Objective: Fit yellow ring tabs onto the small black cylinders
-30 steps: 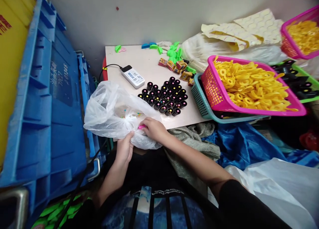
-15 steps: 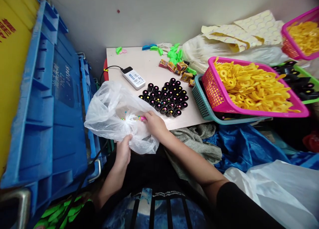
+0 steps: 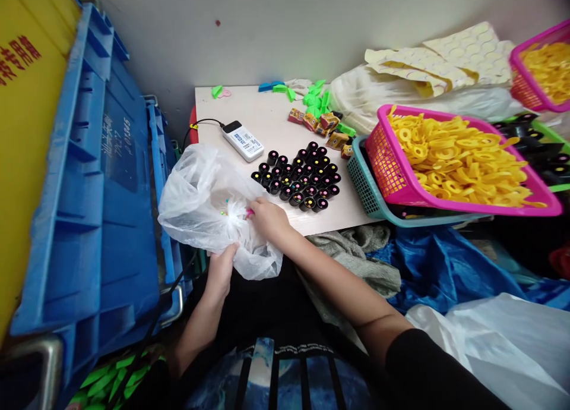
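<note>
A crumpled clear plastic bag (image 3: 191, 187) is in front of me at the table's near left corner, its middle gathered into folds. My left hand (image 3: 221, 266) is closed on its near side, thumb on top of the film. My right hand (image 3: 267, 218) is closed at the bag's right side, its fingertips on a small pink piece (image 3: 250, 213) whose kind I cannot make out. Some tiny coloured beads (image 3: 224, 208) show among the folds. Just beyond my right hand, many short black cylinders (image 3: 307, 172) stand close together, with pink or yellow dots in their tops.
A white handheld device (image 3: 243, 141) with a cable lies on the table (image 3: 271, 122). Green pieces (image 3: 317, 101) and small printed boxes (image 3: 328, 122) are behind the cylinders. At right, a pink basket (image 3: 389, 160) of yellow rings rests on a teal basket (image 3: 363, 181). Blue crates (image 3: 120, 220) stand left.
My right hand has moved slightly left, further into the bag's folds, and less of the pink piece and beads shows. The left hand keeps its hold. The view has shifted slightly.
</note>
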Available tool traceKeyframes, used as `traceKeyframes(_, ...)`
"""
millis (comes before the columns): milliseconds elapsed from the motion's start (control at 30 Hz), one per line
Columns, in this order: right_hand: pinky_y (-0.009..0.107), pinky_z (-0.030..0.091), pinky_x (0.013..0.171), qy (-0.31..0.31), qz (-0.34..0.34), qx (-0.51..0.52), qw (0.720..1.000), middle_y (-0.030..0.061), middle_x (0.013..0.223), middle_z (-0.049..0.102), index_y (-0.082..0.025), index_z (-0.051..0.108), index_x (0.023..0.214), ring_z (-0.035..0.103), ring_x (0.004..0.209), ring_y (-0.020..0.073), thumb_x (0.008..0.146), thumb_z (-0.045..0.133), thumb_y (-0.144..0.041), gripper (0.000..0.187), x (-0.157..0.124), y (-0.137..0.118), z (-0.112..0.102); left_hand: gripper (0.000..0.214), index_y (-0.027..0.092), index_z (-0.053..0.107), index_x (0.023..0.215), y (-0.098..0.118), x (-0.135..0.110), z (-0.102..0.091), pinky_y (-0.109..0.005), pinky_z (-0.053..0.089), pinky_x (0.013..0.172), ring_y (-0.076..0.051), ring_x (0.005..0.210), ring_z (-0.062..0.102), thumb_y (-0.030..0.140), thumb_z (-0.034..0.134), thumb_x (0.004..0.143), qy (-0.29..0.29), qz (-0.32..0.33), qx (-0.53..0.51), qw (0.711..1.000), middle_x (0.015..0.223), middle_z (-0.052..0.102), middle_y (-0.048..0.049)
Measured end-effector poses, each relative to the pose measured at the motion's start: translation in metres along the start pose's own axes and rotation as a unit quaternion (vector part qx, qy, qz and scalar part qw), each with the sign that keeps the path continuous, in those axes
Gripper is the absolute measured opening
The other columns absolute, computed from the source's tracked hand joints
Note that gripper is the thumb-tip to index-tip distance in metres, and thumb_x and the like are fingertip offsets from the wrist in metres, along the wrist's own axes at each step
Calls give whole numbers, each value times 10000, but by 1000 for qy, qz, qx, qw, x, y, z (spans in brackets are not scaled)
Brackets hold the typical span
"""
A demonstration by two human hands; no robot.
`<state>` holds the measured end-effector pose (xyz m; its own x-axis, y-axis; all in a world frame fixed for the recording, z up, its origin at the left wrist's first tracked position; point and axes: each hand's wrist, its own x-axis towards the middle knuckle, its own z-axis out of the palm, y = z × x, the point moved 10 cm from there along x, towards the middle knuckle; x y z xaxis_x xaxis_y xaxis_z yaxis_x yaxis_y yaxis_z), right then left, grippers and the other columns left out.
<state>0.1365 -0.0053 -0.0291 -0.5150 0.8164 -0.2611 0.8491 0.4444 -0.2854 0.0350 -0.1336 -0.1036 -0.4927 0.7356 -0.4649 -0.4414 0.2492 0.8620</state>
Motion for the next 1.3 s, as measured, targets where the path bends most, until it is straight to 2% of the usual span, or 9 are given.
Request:
traceKeyframes(200, 284, 480, 770, -16, -19, 29, 999, 86, 1125, 637, -202, 647, 1078, 639, 963, 202, 939, 508, -251, 203, 12, -11, 3, 444, 144, 674, 1130, 4, -4, -3, -404, 410, 1097, -262, 1198, 592, 177, 693, 688, 38, -36, -68, 996, 1206, 671, -88)
traceKeyframes(400, 327, 476, 834, -17, 60, 23, 998, 151, 1164, 616, -142, 622, 1097, 616, 1040, 249, 951, 455, -206, 230, -13, 29, 1, 280, 128, 691, 976, 17, -6, -34, -389, 412, 1094, -247, 1153, 616, 166, 685, 699, 165, 44, -113, 979, 1125, 693, -87)
traceKeyframes(533, 334, 469, 822, -39, 91, 26, 995, 157, 1136, 623, -137, 623, 1091, 633, 1001, 257, 945, 469, -213, 225, -30, 45, 3, 365, 166, 681, 1052, 25, -3, -37, -342, 408, 1098, -223, 1181, 597, 140, 687, 688, 152, 64, -79, 983, 1183, 679, -56)
traceKeyframes(733, 324, 465, 804, -17, 66, 54, 996, 125, 1120, 637, -162, 631, 1082, 638, 985, 245, 944, 468, -215, 220, -29, 31, -5, 384, 151, 655, 1098, 35, -3, -26, -352, 416, 1088, -224, 1142, 618, 124, 647, 715, 116, 52, -77, 989, 1125, 693, -65)
traceKeyframes(900, 326, 460, 816, -10, 69, 54, 996, 152, 1111, 643, -127, 639, 1093, 635, 984, 247, 922, 477, -174, 240, -24, 28, -7, 436, 228, 549, 1262, 37, -35, -6, -309, 444, 1055, -202, 1257, 545, 454, 543, 890, 50, 87, -181, 978, 1299, 612, -71)
traceKeyframes(967, 319, 454, 819, -12, 61, 78, 995, 138, 1105, 652, -138, 653, 1076, 633, 972, 238, 911, 510, -195, 226, -23, 29, -6, 434, 227, 565, 1220, 19, -51, -2, -315, 463, 1025, -209, 1257, 543, 509, 482, 902, 39, 57, -201, 977, 1286, 615, -79)
traceKeyframes(1100, 269, 442, 761, -5, 55, 151, 987, 82, 1017, 668, -162, 675, 996, 622, 862, 176, 889, 574, -240, 167, -27, 42, -6, 391, 258, 596, 1124, -28, -69, -1, -312, 468, 984, -177, 1168, 587, 232, 626, 735, 38, -41, -164, 985, 1191, 653, -18)
traceKeyframes(1200, 239, 426, 716, -19, 18, 167, 986, 45, 950, 658, -170, 673, 973, 602, 790, 141, 858, 609, -219, 140, -39, 45, -9, 313, 176, 660, 890, -68, -74, 23, -403, 449, 999, -219, 1056, 624, 132, 699, 582, -46, -198, -143, 969, 949, 701, -40)
traceKeyframes(1300, 237, 419, 735, -44, -32, 106, 993, 53, 1006, 642, -170, 663, 1012, 603, 820, 145, 843, 614, -165, 176, -55, 41, -11, 269, 163, 695, 851, -79, -77, 56, -460, 390, 1060, -257, 1150, 586, 159, 767, 593, -138, -289, -173, 931, 1012, 707, -83)
